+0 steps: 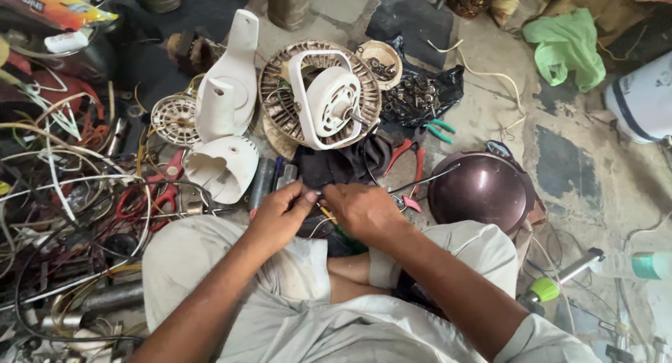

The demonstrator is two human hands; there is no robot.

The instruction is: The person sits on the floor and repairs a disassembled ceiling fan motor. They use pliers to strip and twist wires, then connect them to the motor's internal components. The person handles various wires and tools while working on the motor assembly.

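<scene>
Both hands pinching a thin wire over the lap, floor full of fan parts.

Left to right: wire tangle (pixel 63 195) and red scissors (pixel 150 191) on the floor; white fan housing (pixel 227 97); left hand (pixel 280 212), grip closed on the thin wire (pixel 315 193) at its fingertips; fan motor in its white bracket (pixel 325 100) just beyond the hands; right hand (pixel 364 209), grip closed on the same wire, knuckles up; red pliers (pixel 413 160); dark dome cover (pixel 481 191); green cloth (pixel 567 48) far right.
</scene>
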